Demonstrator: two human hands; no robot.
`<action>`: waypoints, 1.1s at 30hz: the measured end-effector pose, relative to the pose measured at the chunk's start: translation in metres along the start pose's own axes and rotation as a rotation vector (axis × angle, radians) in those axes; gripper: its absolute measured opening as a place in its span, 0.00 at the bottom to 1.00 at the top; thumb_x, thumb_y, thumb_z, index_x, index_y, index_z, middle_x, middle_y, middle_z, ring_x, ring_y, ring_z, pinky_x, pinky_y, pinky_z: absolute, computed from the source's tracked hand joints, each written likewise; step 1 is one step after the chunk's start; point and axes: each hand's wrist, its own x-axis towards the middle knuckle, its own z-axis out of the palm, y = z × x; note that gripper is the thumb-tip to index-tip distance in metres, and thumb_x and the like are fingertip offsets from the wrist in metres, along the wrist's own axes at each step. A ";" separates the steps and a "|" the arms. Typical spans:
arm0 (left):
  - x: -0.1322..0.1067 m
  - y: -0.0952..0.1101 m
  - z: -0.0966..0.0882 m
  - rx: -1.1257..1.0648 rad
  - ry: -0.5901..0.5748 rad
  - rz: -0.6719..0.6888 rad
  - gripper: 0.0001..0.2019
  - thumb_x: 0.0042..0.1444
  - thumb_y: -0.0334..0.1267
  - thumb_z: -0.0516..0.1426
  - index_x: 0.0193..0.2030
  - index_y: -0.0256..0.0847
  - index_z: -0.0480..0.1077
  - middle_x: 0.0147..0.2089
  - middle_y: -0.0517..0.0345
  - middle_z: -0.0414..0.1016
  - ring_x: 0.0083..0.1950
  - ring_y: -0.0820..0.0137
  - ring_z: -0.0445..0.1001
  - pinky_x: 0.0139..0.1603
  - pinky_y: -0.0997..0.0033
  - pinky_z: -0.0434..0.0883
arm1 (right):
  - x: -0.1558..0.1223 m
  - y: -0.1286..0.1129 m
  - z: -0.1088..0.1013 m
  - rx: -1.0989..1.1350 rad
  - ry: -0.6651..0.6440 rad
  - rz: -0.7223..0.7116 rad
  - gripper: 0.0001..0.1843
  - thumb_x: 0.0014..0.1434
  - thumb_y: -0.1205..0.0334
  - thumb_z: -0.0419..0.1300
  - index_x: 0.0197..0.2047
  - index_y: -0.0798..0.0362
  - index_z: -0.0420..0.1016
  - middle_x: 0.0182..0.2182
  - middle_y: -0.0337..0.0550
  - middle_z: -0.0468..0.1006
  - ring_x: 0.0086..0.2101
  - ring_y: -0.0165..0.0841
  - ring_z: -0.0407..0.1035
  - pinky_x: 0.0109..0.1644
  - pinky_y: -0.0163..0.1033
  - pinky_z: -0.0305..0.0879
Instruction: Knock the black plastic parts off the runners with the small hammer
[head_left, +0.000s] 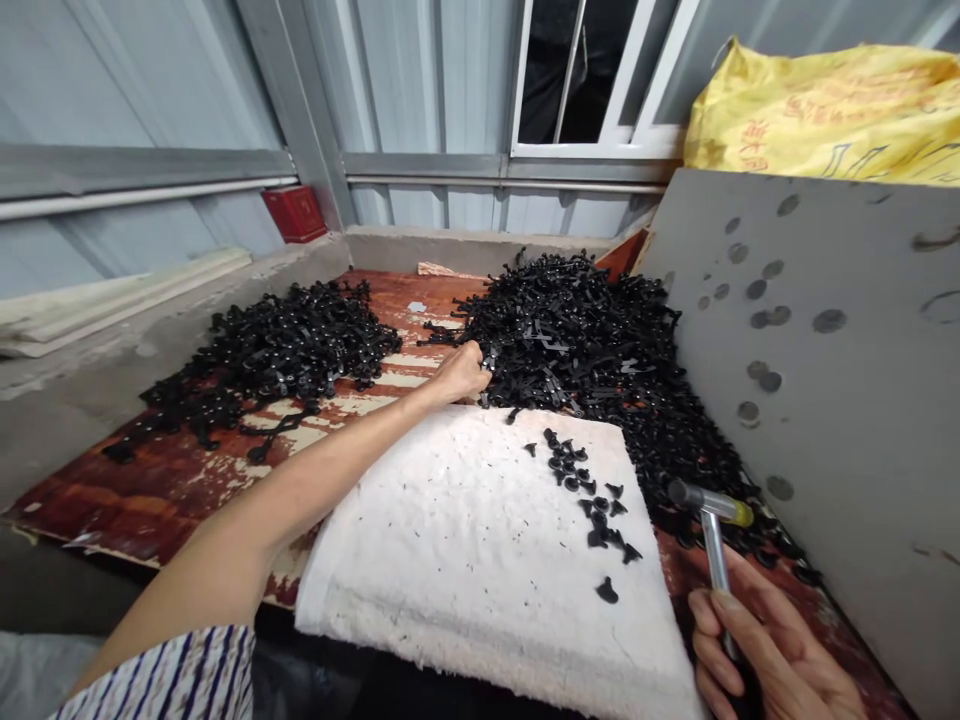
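Note:
My right hand grips a small hammer by its handle. The hammer has a metal head with a yellow face on one end, held over the right side of the table. Stretched forward, my left hand is closed at the near left edge of a big heap of black strip-like parts. Its fingertips touch the heap, and what they pinch is hidden. A folded white towel lies in front of me, with several small black cone-shaped pieces scattered on its right part.
Another pile of black parts lies at the left of the worn red tabletop. A grey board walls off the right side, with a yellow sack above it. A red box stands in the back corner.

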 end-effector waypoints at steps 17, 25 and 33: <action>-0.134 0.079 0.014 -0.678 -0.997 0.161 0.08 0.49 0.36 0.58 0.34 0.38 0.64 0.23 0.68 0.64 0.22 0.79 0.58 0.23 0.77 0.56 | 0.004 0.003 -0.005 0.156 -0.230 -0.108 0.21 0.47 0.49 0.71 0.29 0.52 0.65 0.22 0.30 0.65 0.15 0.18 0.52 0.11 0.24 0.54; -0.151 0.124 0.043 -0.610 -1.104 0.314 0.02 0.54 0.33 0.53 0.31 0.39 0.63 0.23 0.67 0.60 0.23 0.78 0.56 0.24 0.76 0.53 | 0.006 0.007 -0.018 0.191 -0.253 -0.108 0.23 0.44 0.47 0.72 0.29 0.53 0.68 0.18 0.28 0.60 0.15 0.19 0.51 0.11 0.26 0.54; -0.147 0.126 0.045 -0.431 -0.938 0.490 0.02 0.53 0.30 0.52 0.32 0.40 0.63 0.26 0.65 0.62 0.27 0.76 0.59 0.28 0.75 0.58 | 0.006 0.010 -0.021 0.143 -0.327 -0.128 0.19 0.49 0.50 0.70 0.35 0.52 0.69 0.14 0.28 0.63 0.13 0.22 0.55 0.13 0.26 0.55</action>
